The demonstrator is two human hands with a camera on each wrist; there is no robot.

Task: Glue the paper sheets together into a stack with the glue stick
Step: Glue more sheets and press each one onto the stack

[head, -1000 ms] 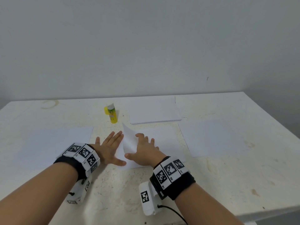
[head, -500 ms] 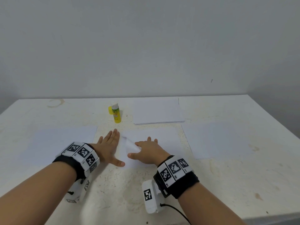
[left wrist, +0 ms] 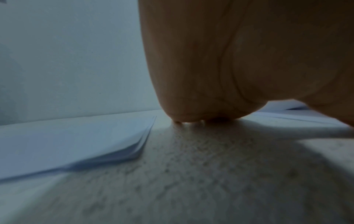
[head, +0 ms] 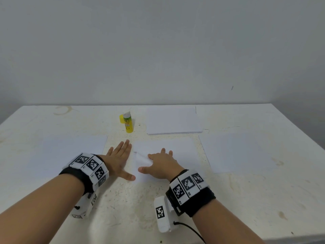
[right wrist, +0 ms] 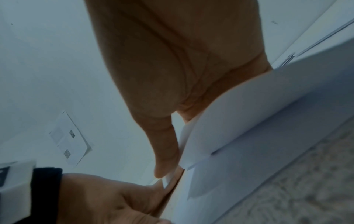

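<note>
Head view: right hand (head: pixel 161 166) presses flat on sheet (head: pixel 177 147), curled corner beneath; left hand (head: pixel 119 159) flat, empty. Paper is light, floppy; lift by an edge.

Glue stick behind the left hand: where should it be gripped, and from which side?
Grip the glue stick round its yellow-green barrel, below the white tip, coming from the near side or from above. It stands upright on the table, its near side open. Its yellow cap sits close at its far left, so a grasp from there is crowded. The left hand lies flat nearest it.
</note>
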